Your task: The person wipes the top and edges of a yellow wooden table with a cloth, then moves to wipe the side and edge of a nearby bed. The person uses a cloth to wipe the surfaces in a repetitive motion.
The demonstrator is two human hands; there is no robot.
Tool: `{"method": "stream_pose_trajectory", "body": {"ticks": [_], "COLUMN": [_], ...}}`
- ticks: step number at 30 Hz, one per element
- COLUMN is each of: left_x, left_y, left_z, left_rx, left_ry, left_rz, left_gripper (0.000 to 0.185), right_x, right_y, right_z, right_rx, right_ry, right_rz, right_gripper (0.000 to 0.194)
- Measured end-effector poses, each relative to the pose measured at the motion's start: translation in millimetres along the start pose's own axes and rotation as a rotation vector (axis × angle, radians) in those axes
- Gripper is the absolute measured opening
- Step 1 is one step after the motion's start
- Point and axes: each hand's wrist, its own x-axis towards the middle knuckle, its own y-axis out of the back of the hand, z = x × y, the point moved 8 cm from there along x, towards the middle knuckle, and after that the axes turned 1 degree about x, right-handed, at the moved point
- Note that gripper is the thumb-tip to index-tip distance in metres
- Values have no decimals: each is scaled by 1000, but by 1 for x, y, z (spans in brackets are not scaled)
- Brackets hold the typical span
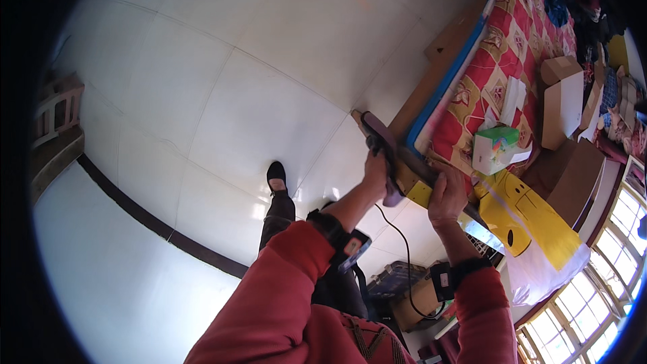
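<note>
My left hand [375, 172] is closed on what looks like a mauve slipper [379, 129] with a dark strap, held against the wooden end of the bed. Another mauve part [393, 193] shows below my fingers; whether it is a second slipper I cannot tell. My right hand [448, 194] curls over the dark top edge of the bed's end board [418, 166]. Just under that edge is a yellow patch [419, 193] on the board. Part of my right hand's grip is hidden.
A red checked bedcover [462, 93] lies on the bed, with a green-and-white tissue box [496, 149] and open cardboard boxes [562, 96]. Beside my right hand hangs a yellow-and-white plastic bag [525, 212]. A black cable [406, 242] dangles below. Pale tiled floor [263, 106] stretches left.
</note>
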Motion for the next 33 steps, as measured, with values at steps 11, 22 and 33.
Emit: {"method": "stream_pose_trajectory", "body": {"ticks": [11,22,33], "left_x": [-11,88,199], "left_y": [-9,16,48], "left_z": [-9,-32,-32], "left_rx": [-247,-386,-475], "left_ry": [5,264,305], "left_rz": [-84,-165,-135], "left_gripper": [44,45,45], "right_x": [1,7,6], "right_y": [0,-4,-14], "right_z": [-5,-5,7], "right_rx": [-43,70,-18], "right_ry": [-6,-33,-173], "right_rz": [-13,-51,-193], "right_gripper": [26,30,40]}}
